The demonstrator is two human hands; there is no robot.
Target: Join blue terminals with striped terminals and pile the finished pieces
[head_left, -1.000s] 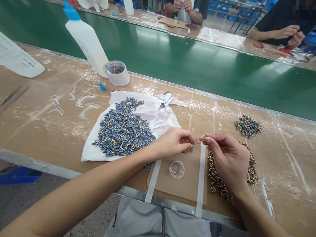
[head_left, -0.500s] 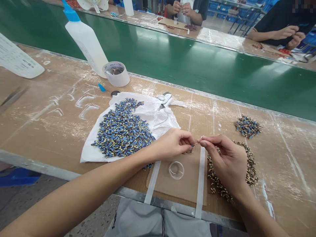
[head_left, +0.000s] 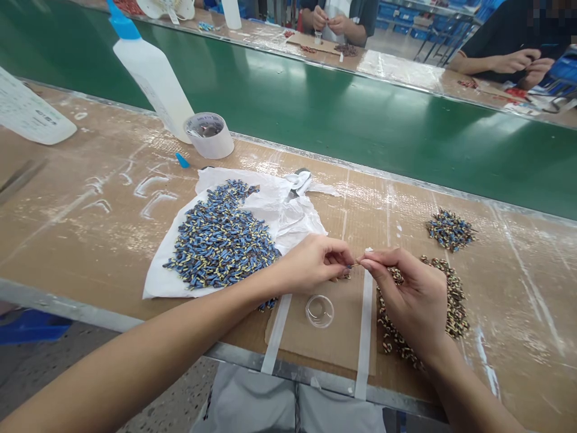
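Note:
My left hand is closed, thumb and fingertips pinching a tiny blue piece. Facing it, my right hand pinches a thin yellowish stick-like thing whose tip meets the blue piece; its exact kind is too small to tell. Below the fingers a clear plastic cup stands on a taped cardboard sheet. Left of my hands, a big pile of small blue-and-yellow pieces lies on white sheeting. Partly behind my right hand is a pile of dark-and-cream curled pieces.
A smaller blue-and-dark pile lies at the right. Toward the back left are a tape roll, a blue cap and white bottles. Beyond a green belt, two people work with their hands.
The fingertips of both hands have come slightly closer together over the thin stick. The whole view has shifted a little; the piles and cup stay put.

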